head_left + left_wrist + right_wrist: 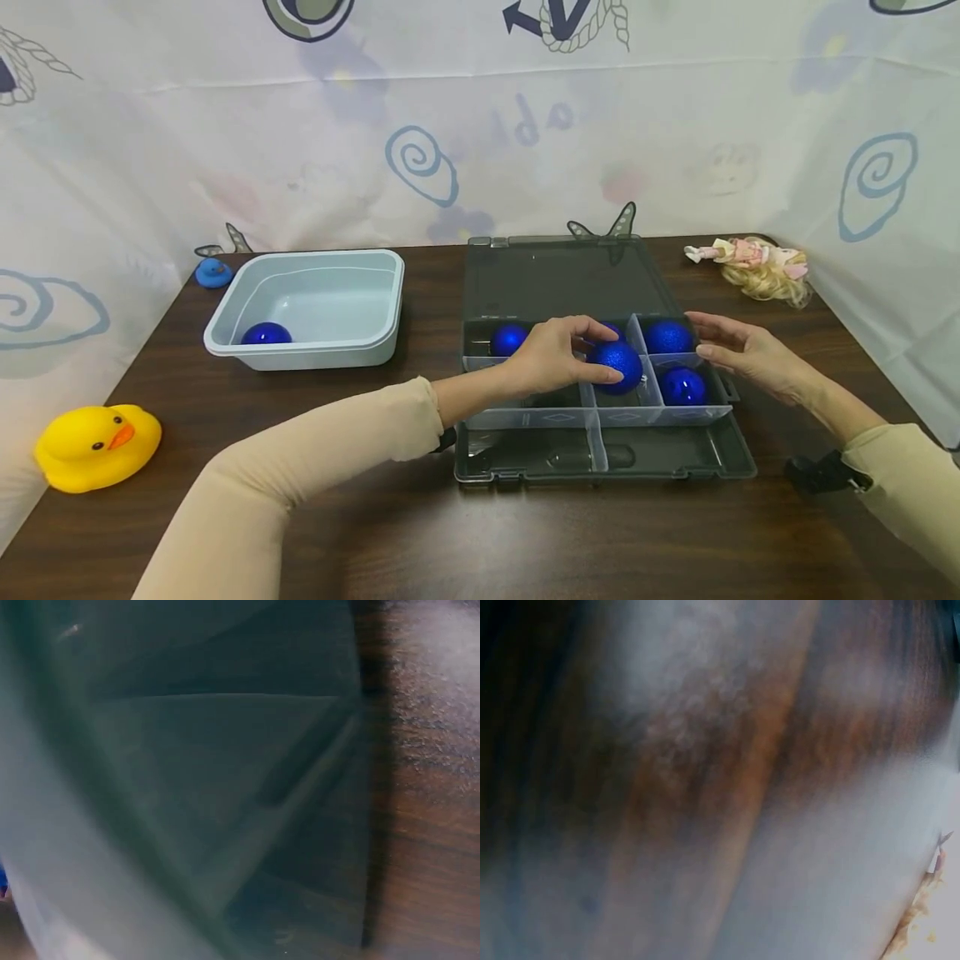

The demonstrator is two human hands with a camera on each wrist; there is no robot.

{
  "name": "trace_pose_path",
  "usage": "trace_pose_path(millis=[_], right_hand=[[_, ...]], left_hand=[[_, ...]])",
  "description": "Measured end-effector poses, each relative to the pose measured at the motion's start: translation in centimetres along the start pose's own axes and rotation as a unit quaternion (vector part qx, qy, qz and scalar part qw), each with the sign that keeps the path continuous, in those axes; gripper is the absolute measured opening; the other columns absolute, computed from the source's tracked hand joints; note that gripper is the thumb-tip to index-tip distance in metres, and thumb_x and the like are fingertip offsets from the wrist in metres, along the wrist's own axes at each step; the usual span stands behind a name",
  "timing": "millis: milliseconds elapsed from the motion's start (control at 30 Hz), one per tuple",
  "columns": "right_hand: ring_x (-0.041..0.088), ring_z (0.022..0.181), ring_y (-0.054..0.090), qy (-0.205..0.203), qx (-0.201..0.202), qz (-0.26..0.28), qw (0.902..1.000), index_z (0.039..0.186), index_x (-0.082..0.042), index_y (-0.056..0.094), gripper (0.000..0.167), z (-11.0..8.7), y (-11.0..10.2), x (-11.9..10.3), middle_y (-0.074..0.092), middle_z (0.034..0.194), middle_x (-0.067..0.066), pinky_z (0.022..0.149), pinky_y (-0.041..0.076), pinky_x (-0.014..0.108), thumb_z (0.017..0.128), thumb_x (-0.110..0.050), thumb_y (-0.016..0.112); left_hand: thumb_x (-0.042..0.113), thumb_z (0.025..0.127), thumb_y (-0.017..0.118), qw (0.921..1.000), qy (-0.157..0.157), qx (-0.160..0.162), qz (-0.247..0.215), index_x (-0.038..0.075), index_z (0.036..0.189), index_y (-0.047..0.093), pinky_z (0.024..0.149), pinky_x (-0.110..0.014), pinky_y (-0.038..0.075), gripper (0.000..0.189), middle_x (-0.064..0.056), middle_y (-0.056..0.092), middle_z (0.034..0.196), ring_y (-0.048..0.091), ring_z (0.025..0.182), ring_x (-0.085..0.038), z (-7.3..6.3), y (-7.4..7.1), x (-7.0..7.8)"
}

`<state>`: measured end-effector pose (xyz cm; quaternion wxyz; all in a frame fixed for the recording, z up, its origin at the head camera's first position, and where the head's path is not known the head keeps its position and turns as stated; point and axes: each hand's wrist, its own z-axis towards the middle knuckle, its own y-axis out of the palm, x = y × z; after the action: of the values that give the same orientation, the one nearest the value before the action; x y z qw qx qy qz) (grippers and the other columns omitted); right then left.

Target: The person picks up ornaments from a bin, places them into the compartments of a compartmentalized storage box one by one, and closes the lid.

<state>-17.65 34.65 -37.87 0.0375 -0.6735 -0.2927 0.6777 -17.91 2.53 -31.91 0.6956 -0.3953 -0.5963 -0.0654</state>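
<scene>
My left hand (551, 357) pinches a glittery blue ball (615, 367) between thumb and fingers, over the front middle compartment of a divided organizer box (525, 419). Its smoky lid (558, 279) lies back. Behind the held ball, another blue ball (606, 331) is partly hidden. One ball (509, 339) sits in the back left compartment, a glittery ball (668, 337) in the back right, and a shiny ball (683, 387) at front right. At the box's right side my right hand (750, 354) has loosely bent fingers, with fingertips by the back right ball. Both wrist views are blurred.
A pale blue tub (345, 354) at left contains one shiny blue ball (266, 333). Beside it stand a small blue duck (213, 272) and a large yellow duck (97, 447). A doll (761, 265) lies at back right, before a patterned curtain (480, 150).
</scene>
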Motion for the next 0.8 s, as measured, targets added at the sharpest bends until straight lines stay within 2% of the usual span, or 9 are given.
trace_pose_path(millis=[100, 167, 233, 367, 500, 600, 700, 800], right_hand=[[-0.015, 0.106, 0.047, 0.003, 0.000, -0.004, 1.0000, 0.146, 0.000, 0.026, 0.056, 0.0, 0.0, 0.0, 0.037, 0.141, 0.015, 0.083, 0.048, 0.012, 0.098, -0.015, 0.050], [-0.016, 0.105, 0.047, 0.004, 0.000, -0.004, 1.0000, 0.146, 0.000, 0.026, 0.056, -0.1, 0.0, 0.0, 0.032, 0.143, 0.023, 0.083, 0.048, 0.012, 0.098, -0.015, 0.050], [-0.016, 0.105, 0.047, 0.005, -0.001, -0.002, 1.0000, 0.146, 0.000, 0.025, 0.056, -0.1, 0.1, -0.1, 0.031, 0.143, 0.025, 0.083, 0.048, 0.012, 0.098, -0.015, 0.050], [-0.015, 0.105, 0.048, 0.000, -0.003, 0.002, 1.0000, 0.146, 0.000, 0.026, 0.055, -0.1, 0.1, -0.1, 0.037, 0.141, 0.014, 0.083, 0.048, 0.012, 0.098, -0.015, 0.050], [-0.014, 0.106, 0.048, -0.006, -0.004, 0.005, 1.0000, 0.146, 0.000, 0.026, 0.055, 0.0, 0.0, -0.1, 0.040, 0.136, -0.005, 0.083, 0.048, 0.012, 0.098, -0.014, 0.050], [-0.013, 0.106, 0.049, -0.009, -0.005, 0.006, 0.9999, 0.146, 0.000, 0.026, 0.055, 0.0, 0.0, 0.0, 0.039, 0.136, -0.008, 0.083, 0.048, 0.012, 0.098, -0.013, 0.049], [-0.012, 0.105, 0.050, -0.009, -0.003, 0.004, 0.9999, 0.146, 0.000, 0.026, 0.055, 0.0, 0.0, 0.0, 0.040, 0.134, -0.010, 0.082, 0.048, 0.013, 0.098, -0.013, 0.049], [-0.011, 0.104, 0.051, -0.012, -0.004, 0.002, 0.9999, 0.146, 0.000, 0.026, 0.054, -0.1, -0.1, 0.1, 0.040, 0.130, -0.017, 0.082, 0.048, 0.013, 0.098, -0.012, 0.049]], left_hand=[[0.019, 0.078, 0.078, 1.0000, -0.001, 0.004, 0.003, 0.010, 0.115, 0.064, 0.075, -0.016, 0.052, 0.041, -0.003, 0.063, 0.115, 0.063, 0.101, -0.017, 0.0, 0.4, -0.1], [0.020, 0.078, 0.078, 1.0000, -0.004, 0.004, 0.001, 0.010, 0.115, 0.064, 0.075, -0.016, 0.052, 0.041, -0.003, 0.064, 0.114, 0.063, 0.101, -0.016, 0.0, 0.6, -0.1], [0.020, 0.078, 0.078, 1.0000, -0.009, 0.003, 0.002, 0.010, 0.115, 0.063, 0.075, -0.017, 0.052, 0.042, -0.003, 0.064, 0.115, 0.063, 0.101, -0.016, 0.0, 0.7, -0.2], [0.018, 0.078, 0.077, 1.0000, -0.010, 0.001, 0.000, 0.007, 0.116, 0.063, 0.080, -0.017, 0.051, 0.042, -0.004, 0.065, 0.116, 0.062, 0.105, -0.017, -0.1, 0.9, -0.4], [0.014, 0.080, 0.076, 1.0000, -0.008, 0.000, -0.003, 0.003, 0.117, 0.062, 0.083, -0.016, 0.050, 0.042, -0.006, 0.065, 0.118, 0.061, 0.107, -0.018, -0.1, 0.8, -0.8], [0.015, 0.080, 0.076, 0.9999, -0.010, -0.003, -0.006, 0.004, 0.117, 0.062, 0.085, -0.016, 0.049, 0.042, -0.007, 0.065, 0.118, 0.061, 0.108, -0.018, -0.3, 0.5, -0.8], [0.017, 0.081, 0.075, 0.9997, -0.015, -0.011, -0.015, 0.004, 0.119, 0.061, 0.086, -0.017, 0.049, 0.042, -0.007, 0.064, 0.118, 0.061, 0.108, -0.017, -0.8, -0.3, -0.8], [0.016, 0.083, 0.073, 0.9993, -0.011, -0.022, -0.027, 0.004, 0.120, 0.060, 0.086, -0.020, 0.050, 0.041, -0.009, 0.064, 0.118, 0.062, 0.105, -0.016, -1.8, -1.8, -0.8]])
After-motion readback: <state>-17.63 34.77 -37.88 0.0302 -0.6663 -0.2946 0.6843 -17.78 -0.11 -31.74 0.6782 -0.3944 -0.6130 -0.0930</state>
